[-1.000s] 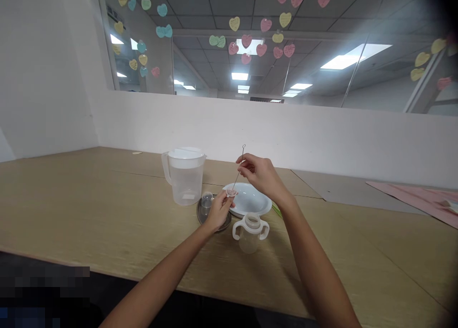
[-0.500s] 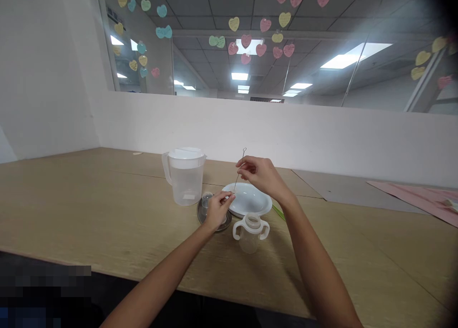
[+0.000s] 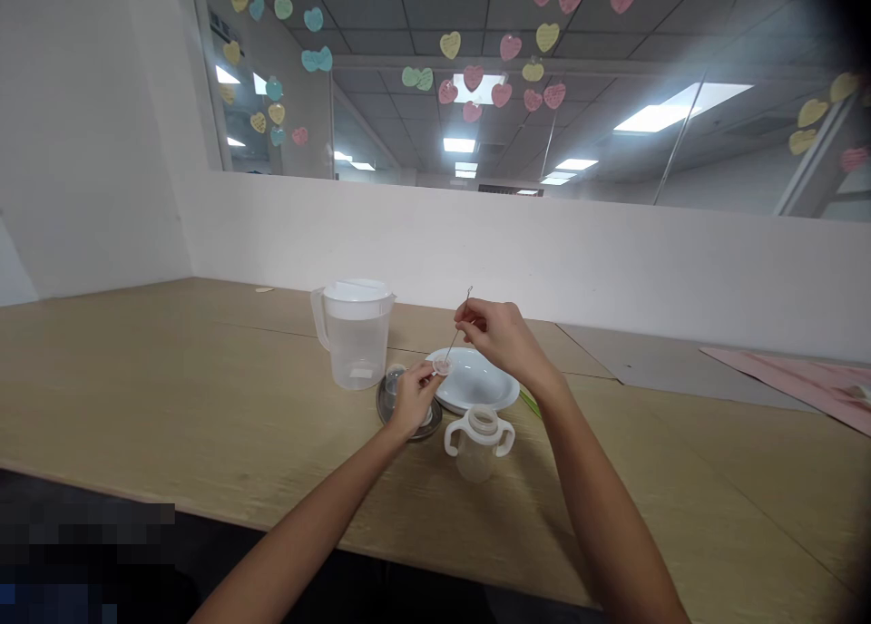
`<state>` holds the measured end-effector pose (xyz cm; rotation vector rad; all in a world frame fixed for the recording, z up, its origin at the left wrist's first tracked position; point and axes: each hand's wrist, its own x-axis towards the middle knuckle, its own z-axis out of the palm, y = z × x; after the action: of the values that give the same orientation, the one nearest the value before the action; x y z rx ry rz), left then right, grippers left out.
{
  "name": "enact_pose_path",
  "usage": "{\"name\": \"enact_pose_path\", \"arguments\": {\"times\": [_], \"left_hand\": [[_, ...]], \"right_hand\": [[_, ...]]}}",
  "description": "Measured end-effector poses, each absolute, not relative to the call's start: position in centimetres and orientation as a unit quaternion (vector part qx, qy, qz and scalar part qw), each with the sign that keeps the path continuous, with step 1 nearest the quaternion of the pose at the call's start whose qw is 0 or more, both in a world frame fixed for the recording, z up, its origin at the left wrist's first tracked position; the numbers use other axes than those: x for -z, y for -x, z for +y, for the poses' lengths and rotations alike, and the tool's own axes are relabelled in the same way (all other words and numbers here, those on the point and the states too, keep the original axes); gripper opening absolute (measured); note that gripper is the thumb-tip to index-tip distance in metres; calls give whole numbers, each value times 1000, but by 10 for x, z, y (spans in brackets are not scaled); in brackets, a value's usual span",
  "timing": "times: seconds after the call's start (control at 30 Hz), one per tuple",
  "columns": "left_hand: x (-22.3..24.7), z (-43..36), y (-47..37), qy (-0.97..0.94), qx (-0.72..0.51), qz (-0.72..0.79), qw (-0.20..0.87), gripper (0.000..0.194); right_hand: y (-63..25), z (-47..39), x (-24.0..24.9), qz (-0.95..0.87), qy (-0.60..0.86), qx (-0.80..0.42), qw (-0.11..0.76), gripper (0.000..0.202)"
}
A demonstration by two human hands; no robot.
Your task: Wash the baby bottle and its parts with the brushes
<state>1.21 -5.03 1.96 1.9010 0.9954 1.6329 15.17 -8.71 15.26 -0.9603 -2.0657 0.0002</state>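
Between the thumb and fingers of my left hand (image 3: 416, 399) is a small translucent round piece (image 3: 442, 367), perhaps a bottle nipple; its exact kind is unclear. My right hand (image 3: 495, 329) pinches a thin wire brush (image 3: 455, 337) with a small loop at its top. The lower end of the wire meets the round piece, and its bristles are not visible. Both hands are above the left side of a white bowl (image 3: 476, 384). Closer to me stands an open baby bottle (image 3: 474, 461) with two white handles. Beneath my left hand, a dark round tray (image 3: 427, 432) carries a clear dome-shaped cap (image 3: 393, 379).
A lidded plastic pitcher (image 3: 357, 343) with clear liquid stands left of the bowl. Something green (image 3: 531, 404) lies at the bowl's right. A pink cloth (image 3: 789, 379) rests on a grey mat (image 3: 653, 370) at the right. The wall with its window rises behind the table.
My left hand has turned the round piece, so its ring-shaped face shows more clearly. The wire brush leans slightly more, its loop now seen nearly edge-on. The view has shifted slightly.
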Motion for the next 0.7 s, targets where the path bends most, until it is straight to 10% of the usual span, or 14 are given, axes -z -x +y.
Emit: {"name": "enact_pose_path", "arguments": {"times": [0.7], "left_hand": [[-15, -50, -19, -727, -567, 319, 218, 28]], "right_hand": [[-128, -71, -123, -852, 486, 78, 176, 5]]}}
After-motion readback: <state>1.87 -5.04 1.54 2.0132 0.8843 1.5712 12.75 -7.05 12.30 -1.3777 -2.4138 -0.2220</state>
